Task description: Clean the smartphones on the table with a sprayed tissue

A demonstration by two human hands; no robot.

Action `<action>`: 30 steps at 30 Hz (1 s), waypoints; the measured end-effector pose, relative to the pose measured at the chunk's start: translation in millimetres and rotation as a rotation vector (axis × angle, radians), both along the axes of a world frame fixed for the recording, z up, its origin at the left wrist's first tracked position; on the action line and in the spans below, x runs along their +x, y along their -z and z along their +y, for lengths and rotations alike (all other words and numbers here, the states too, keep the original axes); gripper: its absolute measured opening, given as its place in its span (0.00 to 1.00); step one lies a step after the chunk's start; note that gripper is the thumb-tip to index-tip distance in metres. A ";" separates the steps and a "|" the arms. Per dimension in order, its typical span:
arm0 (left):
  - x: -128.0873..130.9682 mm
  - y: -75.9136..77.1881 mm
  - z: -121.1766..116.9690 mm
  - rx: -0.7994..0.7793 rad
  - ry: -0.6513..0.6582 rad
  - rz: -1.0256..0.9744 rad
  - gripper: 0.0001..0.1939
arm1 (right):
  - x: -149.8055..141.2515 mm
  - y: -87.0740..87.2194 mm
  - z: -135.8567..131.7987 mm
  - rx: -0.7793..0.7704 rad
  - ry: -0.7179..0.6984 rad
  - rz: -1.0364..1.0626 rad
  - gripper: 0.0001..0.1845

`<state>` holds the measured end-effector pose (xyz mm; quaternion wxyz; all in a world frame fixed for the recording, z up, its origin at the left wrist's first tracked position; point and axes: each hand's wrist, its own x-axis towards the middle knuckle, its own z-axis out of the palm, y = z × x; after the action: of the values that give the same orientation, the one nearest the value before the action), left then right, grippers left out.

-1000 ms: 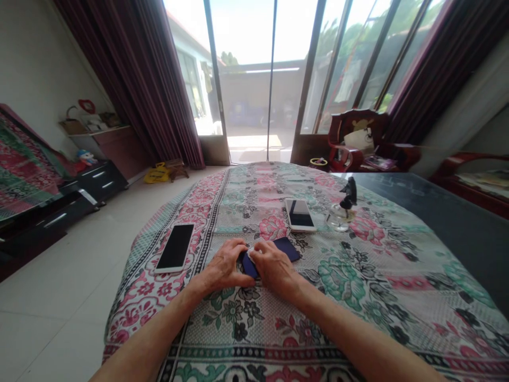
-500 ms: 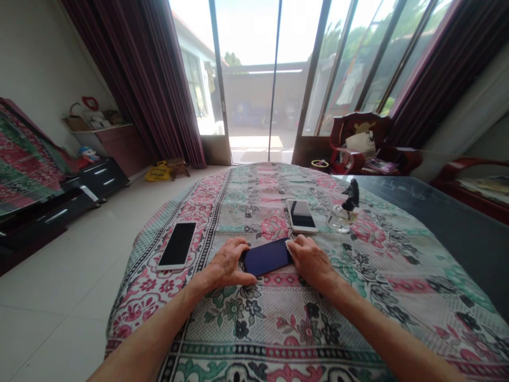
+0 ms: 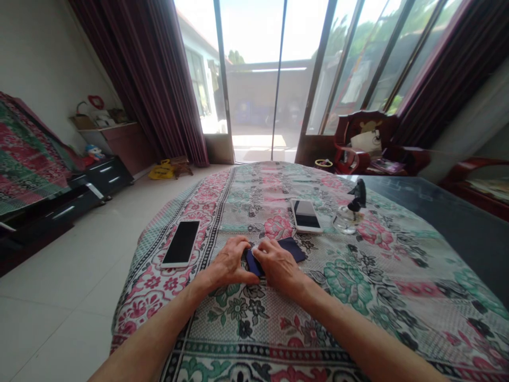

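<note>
A dark blue phone lies on the flowered tablecloth, its middle covered by my right hand. My left hand grips its left end between thumb and fingers. Closed fingers of my right hand press a small white wad, like tissue or cloth, onto the phone near that left end. Off to the left rests a white phone with a black screen. Another white phone lies beyond my right hand, beside a clear spray bottle with a black nozzle.
To the right of the round table stands a dark glossy surface. A carved red-brown chair holds a bag and papers. Glass doors are ahead, a yellow bag is on the floor, and a black cabinet stands left.
My right hand has slid left along the blue phone with the white wad, from its right end to near my left hand. My left hand keeps its hold. The view has shifted slightly.
</note>
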<state>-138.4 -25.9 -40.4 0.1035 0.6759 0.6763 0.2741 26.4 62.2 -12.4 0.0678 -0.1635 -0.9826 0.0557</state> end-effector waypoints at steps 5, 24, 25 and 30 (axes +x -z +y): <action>-1.2 -0.9 -0.8 -0.029 -0.029 -0.002 0.37 | 16.4 -4.4 5.8 -0.077 -0.081 -0.018 0.03; -15.3 -5.7 -5.1 -0.084 0.106 -0.058 0.33 | -13.3 -4.9 6.7 -0.072 -0.090 0.020 0.06; -14.9 -6.3 -5.1 -0.089 0.099 -0.058 0.33 | -15.2 -4.7 6.4 -0.065 -0.084 0.024 0.06; -13.9 -8.0 -4.2 -0.099 0.068 -0.045 0.34 | 4.1 -8.1 -5.7 -0.085 -0.180 -0.013 0.08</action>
<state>-152.3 -30.1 -32.5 0.1612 0.6863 0.6630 0.2520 30.5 56.5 -4.3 0.0490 -0.0775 -0.9905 0.1024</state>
